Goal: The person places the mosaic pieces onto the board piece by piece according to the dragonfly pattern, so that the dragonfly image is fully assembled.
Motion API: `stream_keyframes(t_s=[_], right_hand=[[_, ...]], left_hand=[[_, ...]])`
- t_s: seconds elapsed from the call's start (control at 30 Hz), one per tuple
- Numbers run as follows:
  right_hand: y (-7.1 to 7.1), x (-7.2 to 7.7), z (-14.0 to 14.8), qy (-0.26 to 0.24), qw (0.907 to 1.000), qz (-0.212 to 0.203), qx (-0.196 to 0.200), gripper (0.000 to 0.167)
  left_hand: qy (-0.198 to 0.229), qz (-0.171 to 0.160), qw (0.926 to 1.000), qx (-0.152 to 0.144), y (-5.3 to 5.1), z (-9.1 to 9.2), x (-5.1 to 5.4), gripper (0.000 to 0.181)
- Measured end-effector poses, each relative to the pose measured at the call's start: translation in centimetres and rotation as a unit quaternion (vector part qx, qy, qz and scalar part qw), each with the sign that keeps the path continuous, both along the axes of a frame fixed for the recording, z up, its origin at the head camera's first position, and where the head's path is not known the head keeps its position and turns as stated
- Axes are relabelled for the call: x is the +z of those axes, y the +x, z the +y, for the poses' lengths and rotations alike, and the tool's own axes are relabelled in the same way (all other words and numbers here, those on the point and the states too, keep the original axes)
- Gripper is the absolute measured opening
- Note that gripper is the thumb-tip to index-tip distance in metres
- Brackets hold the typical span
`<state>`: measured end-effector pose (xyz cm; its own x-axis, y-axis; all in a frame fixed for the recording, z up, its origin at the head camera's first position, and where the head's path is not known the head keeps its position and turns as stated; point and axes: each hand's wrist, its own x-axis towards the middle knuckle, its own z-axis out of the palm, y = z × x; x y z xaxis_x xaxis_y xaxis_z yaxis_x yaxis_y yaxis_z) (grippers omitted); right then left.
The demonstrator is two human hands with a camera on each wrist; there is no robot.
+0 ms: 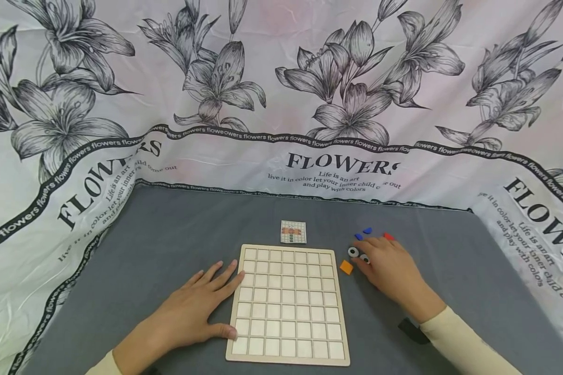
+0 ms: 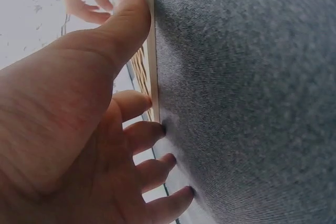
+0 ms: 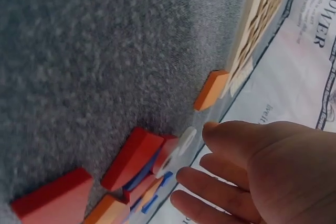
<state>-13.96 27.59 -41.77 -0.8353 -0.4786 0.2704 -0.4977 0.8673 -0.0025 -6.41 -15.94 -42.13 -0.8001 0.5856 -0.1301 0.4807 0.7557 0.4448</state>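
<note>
My left hand (image 1: 192,312) rests at the left edge of a pale wooden grid board (image 1: 288,359), fingers spread. In the left wrist view its thumb (image 2: 128,17) lies over the board's rim and the other fingertips reach the cloth. My right hand (image 1: 396,268) hovers over small pieces right of the board. Nearest its thumb are two white round pieces with dark centres (image 1: 353,252); no grip on them shows. An orange square tile (image 1: 346,267) lies between them and the board. Red blocks (image 3: 131,158) sit below the fingers in the right wrist view, partly hidden in the head view.
Beyond the board lies a small card with a gridded picture (image 1: 293,232). Blue pieces (image 1: 367,230) and a red piece (image 1: 388,236) lie past the right hand. A grey cloth (image 1: 178,224) covers the table, with a flower-printed curtain (image 1: 244,161) around it.
</note>
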Motion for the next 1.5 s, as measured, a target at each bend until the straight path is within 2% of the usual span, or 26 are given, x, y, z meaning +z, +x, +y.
stream_keyframes(t_s=[0.23,0.4,0.57,0.9,1.13,1.27,1.33,1.5], right_hand=[[-0.5,-0.3,-0.3,0.022,0.9997,-0.007,0.006,0.036],[-0.8,-0.2,-0.3,0.020,0.9996,-0.005,0.018,0.031],[-1.4,-0.3,-0.1,0.017,0.9993,-0.017,0.028,0.023],[-2.4,0.0,0.0,0.033,0.9977,-0.044,0.039,0.015],[-3.1,0.4,-0.3,0.026,0.9955,-0.066,0.062,0.015],[-3.3,0.6,-0.4,0.015,0.9950,-0.077,0.061,0.019],[-3.1,0.7,-0.4,0.007,0.9949,-0.080,0.060,0.021],[-2.4,1.1,-0.9,-0.020,0.9935,-0.067,0.089,0.026]], left_hand=[[-0.005,0.000,1.0000,-0.002,0.1,0.0,0.1,0.108],[-0.009,-0.001,1.0000,-0.002,0.0,0.0,0.0,0.108],[-0.016,-0.010,0.9998,0.002,0.0,0.2,-0.2,0.108],[-0.008,-0.007,0.9999,0.004,0.1,0.0,-0.1,0.109],[-0.009,-0.007,0.9999,0.004,0.2,0.1,0.0,0.109],[-0.010,-0.004,0.9999,0.004,0.1,0.1,0.0,0.109],[-0.010,-0.003,0.9999,0.003,0.1,0.1,-0.1,0.109],[-0.015,-0.004,0.9999,0.001,0.0,0.1,-0.2,0.109]])
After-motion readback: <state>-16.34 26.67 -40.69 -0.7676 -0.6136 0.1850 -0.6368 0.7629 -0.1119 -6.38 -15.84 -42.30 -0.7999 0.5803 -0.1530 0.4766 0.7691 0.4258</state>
